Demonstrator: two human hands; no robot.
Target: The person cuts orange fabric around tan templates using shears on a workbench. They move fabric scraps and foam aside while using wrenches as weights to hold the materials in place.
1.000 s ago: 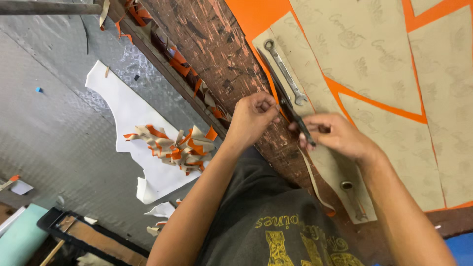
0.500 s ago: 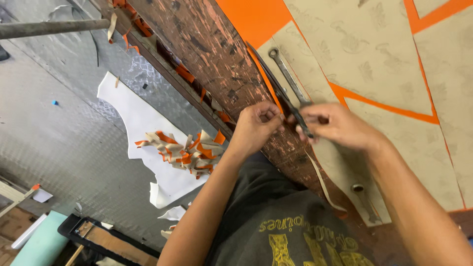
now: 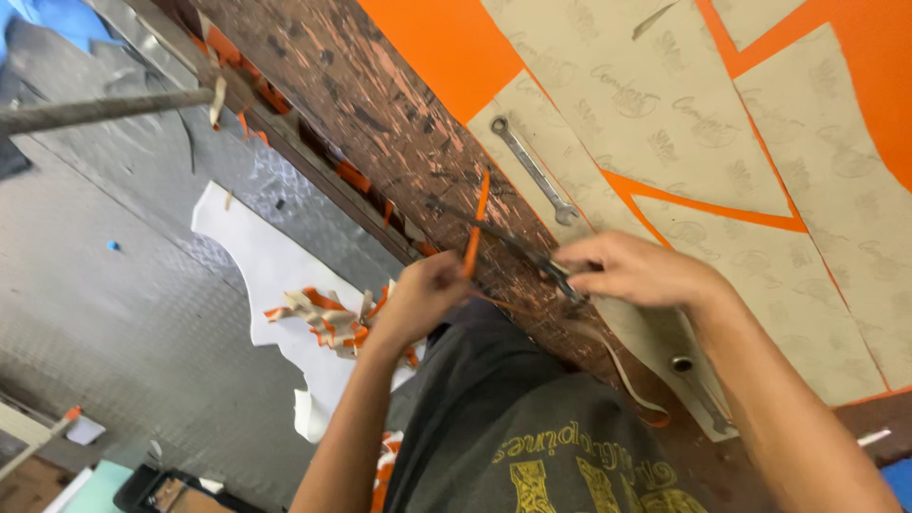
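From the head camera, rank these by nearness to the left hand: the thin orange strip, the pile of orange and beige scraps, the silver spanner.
1. Thin orange strip: pinched in the left hand, rising from its fingers.
2. Pile of orange and beige scraps: on the white sheet on the floor, beside the wrist.
3. Silver spanner: up on the bench, past the strip.

Counted on the brown worn workbench [image 3: 380, 104]:
- 1 combination wrench [image 3: 532, 171], near the orange sheet's [image 3: 437, 47] edge
- 1 pair of scissors [image 3: 532, 261], at the near edge
- 1 thin orange strip [image 3: 475, 223], upright at the near edge
- 4 beige cut panels [image 3: 608, 85] visible on the orange sheet
- 2 hands: left [image 3: 423, 294], right [image 3: 636, 271]

On the floor – 1 white sheet [image 3: 266, 256], 1 heap of orange-and-beige offcuts [image 3: 328, 318], count within it unclear.
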